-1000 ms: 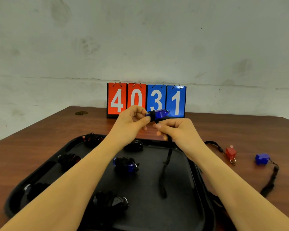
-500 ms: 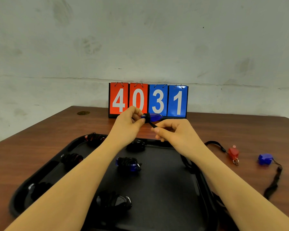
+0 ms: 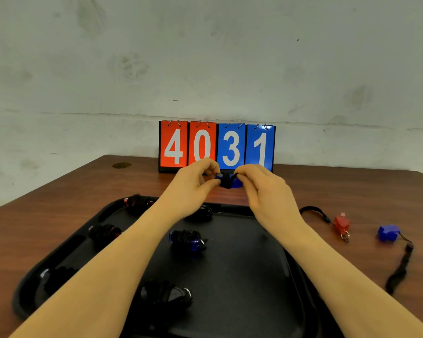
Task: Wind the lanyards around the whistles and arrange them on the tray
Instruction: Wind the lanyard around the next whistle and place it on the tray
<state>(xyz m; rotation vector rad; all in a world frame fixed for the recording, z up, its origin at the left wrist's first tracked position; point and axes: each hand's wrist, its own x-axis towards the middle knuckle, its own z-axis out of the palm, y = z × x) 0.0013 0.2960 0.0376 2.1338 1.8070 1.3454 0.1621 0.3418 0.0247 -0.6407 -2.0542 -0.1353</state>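
Observation:
Above the far rim of the black tray [image 3: 242, 276], my left hand [image 3: 193, 186] pinches one end of a blue whistle [image 3: 230, 182]. Its black lanyard is wound round its middle. My right hand [image 3: 261, 189] pinches the lanyard at the whistle's other side. Several wound whistles lie on the tray, among them a blue one [image 3: 187, 240] in the middle and a dark one [image 3: 166, 295] near the front. On the table to the right lie a red whistle [image 3: 341, 224] and a blue whistle [image 3: 387, 232], each with a loose lanyard.
A flip scoreboard [image 3: 216, 147] reading 4031 stands at the back of the brown table [image 3: 352, 191], just behind my hands. A pale wall rises behind it. A small round brass fitting [image 3: 121, 165] sits at the table's back left.
The hanging lanyard has been wound up round the blue whistle and no longer dangles over the tray. My right hand has risen to the whistle's side.

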